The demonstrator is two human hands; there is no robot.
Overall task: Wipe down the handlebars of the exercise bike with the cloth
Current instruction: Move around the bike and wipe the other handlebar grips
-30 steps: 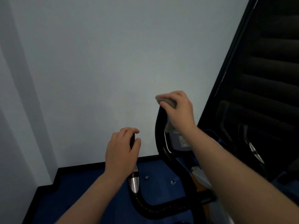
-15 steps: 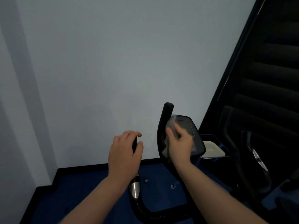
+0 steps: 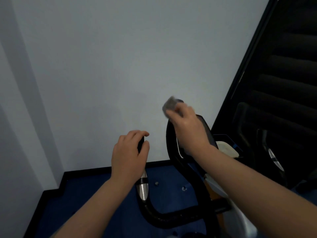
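- The right hand is closed around a small grey cloth, bunched between thumb and fingers, and presses it on the top end of the right handlebar.
- The cloth sits right at the tip of that bar, partly sticking out above the knuckles; its edges are blurred, so how it is folded I cannot tell.
- The left hand is curled around the upper end of the left handlebar, fingers over the top and thumb beside it, holding no cloth; it looks to be steadying the bike.
- As I judge it, the step in hand is the wiping of the right bar, at its tip.
- The next move calls for a firm grip on the cloth wrapped about the bar, drawn down along the black curve toward the middle, then a turn for the left bar, with the left hand lifted off first.
- Below the left hand a shiny metal sensor plate shows on the bar, which also wants a pass.
- The console stands just behind the right wrist, mostly hidden.
- Count: two hands, one cloth, two handlebar ends joined by one black loop, one console, one metal plate in sight.
- Beyond lie the blue floor and the pale wall.
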